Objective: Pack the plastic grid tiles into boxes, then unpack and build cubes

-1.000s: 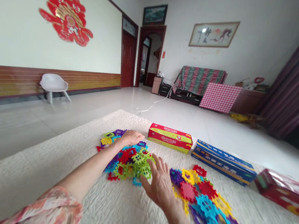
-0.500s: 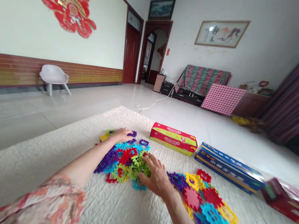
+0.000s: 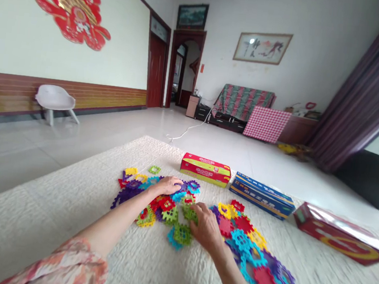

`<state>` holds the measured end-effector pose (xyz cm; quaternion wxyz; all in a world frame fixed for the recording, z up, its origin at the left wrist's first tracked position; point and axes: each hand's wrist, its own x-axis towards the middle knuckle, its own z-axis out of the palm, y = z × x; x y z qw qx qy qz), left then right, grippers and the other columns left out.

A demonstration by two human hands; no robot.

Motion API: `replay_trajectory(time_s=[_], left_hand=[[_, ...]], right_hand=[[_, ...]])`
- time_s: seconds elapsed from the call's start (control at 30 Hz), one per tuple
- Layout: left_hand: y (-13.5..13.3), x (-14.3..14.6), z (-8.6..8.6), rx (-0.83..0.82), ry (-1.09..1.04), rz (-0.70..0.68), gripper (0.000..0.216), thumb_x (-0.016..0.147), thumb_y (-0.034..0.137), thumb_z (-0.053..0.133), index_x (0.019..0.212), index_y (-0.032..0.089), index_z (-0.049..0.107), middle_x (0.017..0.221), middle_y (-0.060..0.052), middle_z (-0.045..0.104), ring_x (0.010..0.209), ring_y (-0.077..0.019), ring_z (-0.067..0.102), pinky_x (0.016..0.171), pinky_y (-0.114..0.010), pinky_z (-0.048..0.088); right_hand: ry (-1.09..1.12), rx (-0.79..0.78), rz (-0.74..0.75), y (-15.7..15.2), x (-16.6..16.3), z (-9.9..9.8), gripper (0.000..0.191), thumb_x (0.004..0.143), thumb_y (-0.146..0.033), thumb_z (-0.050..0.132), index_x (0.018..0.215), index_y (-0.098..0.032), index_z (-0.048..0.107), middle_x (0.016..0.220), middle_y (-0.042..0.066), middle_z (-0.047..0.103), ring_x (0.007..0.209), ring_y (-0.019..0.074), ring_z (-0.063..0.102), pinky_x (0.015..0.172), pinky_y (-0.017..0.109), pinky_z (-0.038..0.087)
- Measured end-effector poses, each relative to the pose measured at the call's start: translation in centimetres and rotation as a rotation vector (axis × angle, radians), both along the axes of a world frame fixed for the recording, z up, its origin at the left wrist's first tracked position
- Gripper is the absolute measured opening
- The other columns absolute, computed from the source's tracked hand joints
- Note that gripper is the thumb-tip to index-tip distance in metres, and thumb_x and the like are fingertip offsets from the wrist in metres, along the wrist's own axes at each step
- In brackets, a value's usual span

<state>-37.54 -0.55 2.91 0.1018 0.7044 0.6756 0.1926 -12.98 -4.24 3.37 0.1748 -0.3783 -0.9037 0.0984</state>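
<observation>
A loose pile of toothed plastic building pieces in several colours lies on the pale textured cover (image 3: 48,231). My left hand (image 3: 169,185) rests palm down over the back of the pile, fingers stretched onto purple pieces (image 3: 181,185). My right hand (image 3: 206,223) is at the pile's right side. Its thumb and fingers are apart, touching a green piece (image 3: 189,213); the fingertips are partly hidden. Another green piece (image 3: 182,234) lies over a blue one just in front. Red pieces (image 3: 167,203) sit between the hands. A second group, with a red piece (image 3: 267,282), spreads beyond my right forearm.
Behind the pieces stand a red and yellow-green box (image 3: 206,169), a blue box (image 3: 261,195) and a dark red box (image 3: 340,232) in a row. A single green piece (image 3: 154,170) lies apart at the back. A white chair (image 3: 55,100) stands by the left wall.
My left hand has moved right over the purple pieces. The green pieces near my right hand are more spread out. The view has turned right, showing more of the dark red box.
</observation>
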Motion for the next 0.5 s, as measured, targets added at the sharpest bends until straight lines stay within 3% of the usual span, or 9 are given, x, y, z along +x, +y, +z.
replay_trajectory(time_s=[0.2,0.33,0.43,0.5], left_hand=[[0.1,6.4,0.7,0.049,-0.071,-0.064,0.049,0.081,0.019,0.053,0.129,0.021,0.06,0.129,-0.005,0.065,0.12,-0.0209,0.059,0.104,-0.029,0.044],[-0.3,10.6,1.8,0.085,-0.105,-0.149,0.056,0.082,0.018,0.052,0.137,0.018,0.051,0.135,-0.007,0.06,0.125,-0.0193,0.056,0.106,-0.029,0.043],[-1.2,11.9,3.0,0.111,-0.12,-0.217,0.058,0.082,0.025,0.058,0.139,0.02,0.05,0.14,-0.004,0.056,0.128,-0.0164,0.053,0.107,-0.024,0.041],[-1.9,11.1,3.7,0.137,-0.124,-0.204,0.055,0.083,0.029,0.058,0.137,0.024,0.051,0.14,-0.001,0.055,0.128,-0.0153,0.052,0.108,-0.023,0.04]], right_hand=[[-0.04,0.078,-0.063,-0.5,3.2,1.5,0.05,0.07,-0.005,0.051,0.116,-0.019,0.063,0.123,0.01,0.059,0.11,0.0235,0.056,0.094,0.034,0.041],[-0.078,0.123,-0.239,-1.0,6.0,2.7,0.038,0.078,-0.012,0.053,0.113,-0.018,0.064,0.121,0.013,0.06,0.103,0.0275,0.058,0.088,0.039,0.043],[-0.038,0.205,-0.427,-1.5,7.5,3.3,0.034,0.082,-0.016,0.05,0.113,-0.017,0.065,0.125,0.016,0.058,0.106,0.0331,0.056,0.085,0.047,0.043],[0.049,0.273,-0.459,-1.9,7.5,3.4,0.035,0.084,-0.016,0.048,0.114,-0.016,0.064,0.127,0.017,0.057,0.112,0.0349,0.053,0.088,0.051,0.043]])
